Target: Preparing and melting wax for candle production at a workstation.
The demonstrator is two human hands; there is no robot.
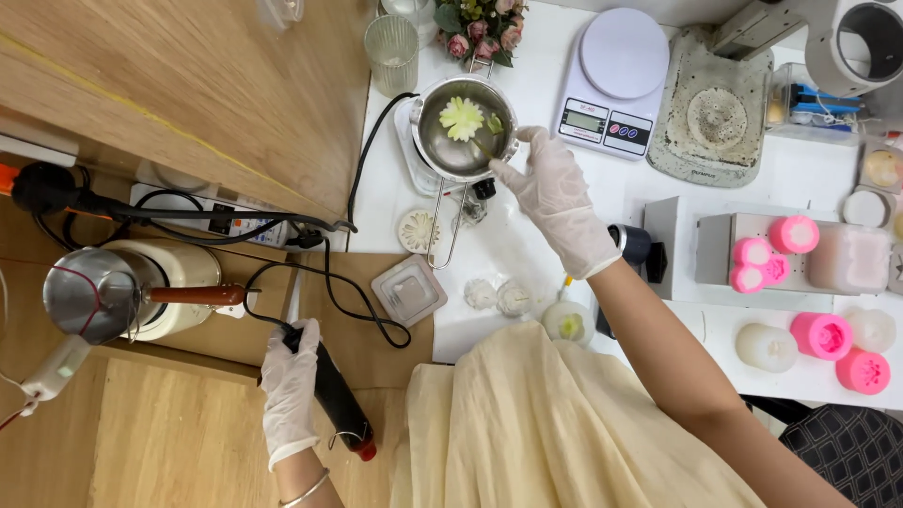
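White-gloved, the right hand pinches a thin tool into the steel pot beside the flower piece, while the left hand wraps a black heat gun.

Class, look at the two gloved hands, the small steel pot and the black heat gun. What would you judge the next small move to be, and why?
Probably lifting the black heat gun toward the steel pot. The left hand rests on the gun, which lies flat on the wood floor, far from the pot. The right hand already holds a thin tool in the pot beside a pale flower-shaped piece, which looks unmelted.
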